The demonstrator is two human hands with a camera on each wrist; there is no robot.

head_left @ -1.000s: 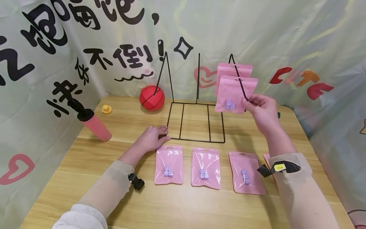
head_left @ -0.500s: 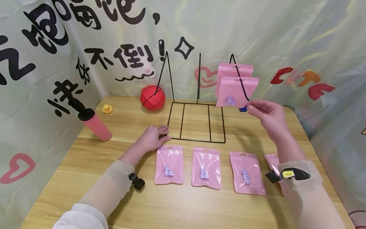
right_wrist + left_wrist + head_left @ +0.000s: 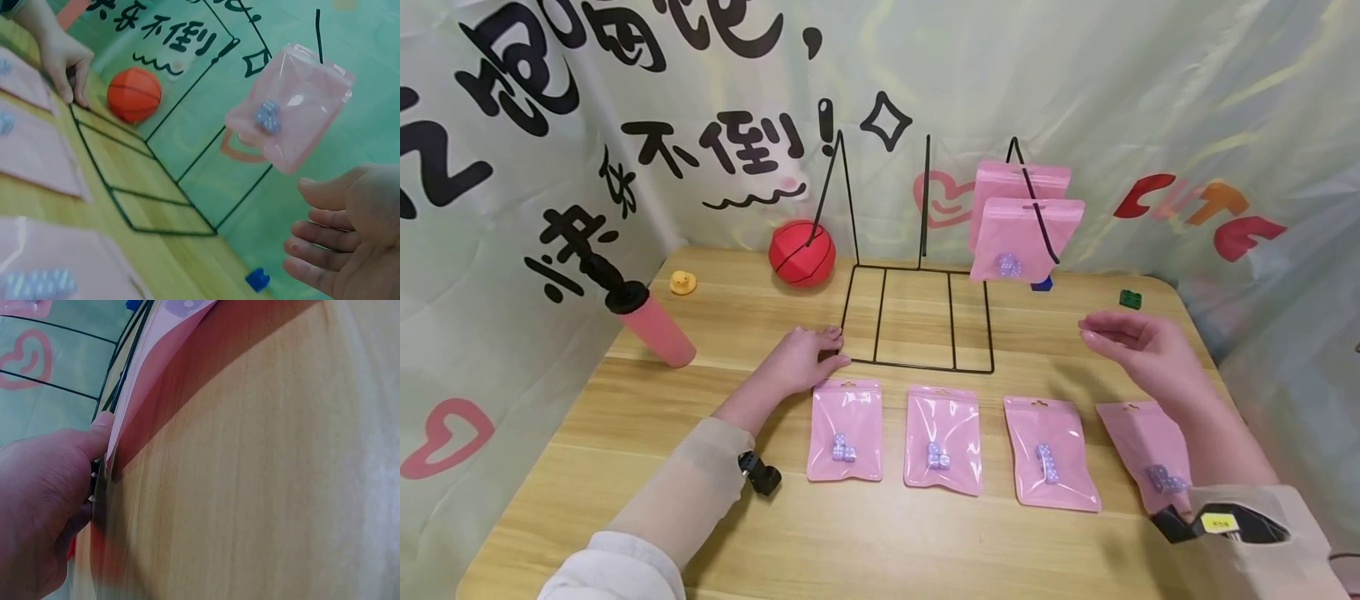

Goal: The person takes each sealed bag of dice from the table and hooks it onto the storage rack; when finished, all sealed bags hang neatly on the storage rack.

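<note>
Both hands empty (left steadying rack, right clear).

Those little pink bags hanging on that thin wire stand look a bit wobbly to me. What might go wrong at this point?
The two hung bags sit on one outer hook of the wire rack, so it could tip if the left hand on its base corner lets go. The right hand hovers open near that hook and might knock the bags off. Its sleeve lies over the rightmost bag on the table and could drag it toward the edge.
</note>
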